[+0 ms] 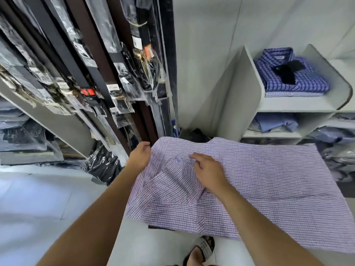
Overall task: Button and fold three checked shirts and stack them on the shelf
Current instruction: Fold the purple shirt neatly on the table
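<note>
A lilac checked shirt (249,175) lies spread across a low surface in front of me, its collar end toward the left. My left hand (139,156) grips the shirt's left edge near the collar. My right hand (207,170) rests on the chest area, fingers curled and pinching the cloth near the placket. A stack of folded blue checked shirts (294,77) sits on the upper shelf (295,104) at the right, with a dark object lying on top.
Bagged belts and ties (107,73) hang on a rack to the left. Lower shelves hold a folded light-blue shirt (274,121) and bagged garments (334,135). Wrapped clothes (25,139) fill the left shelving. My sandalled foot (201,250) stands on the pale floor.
</note>
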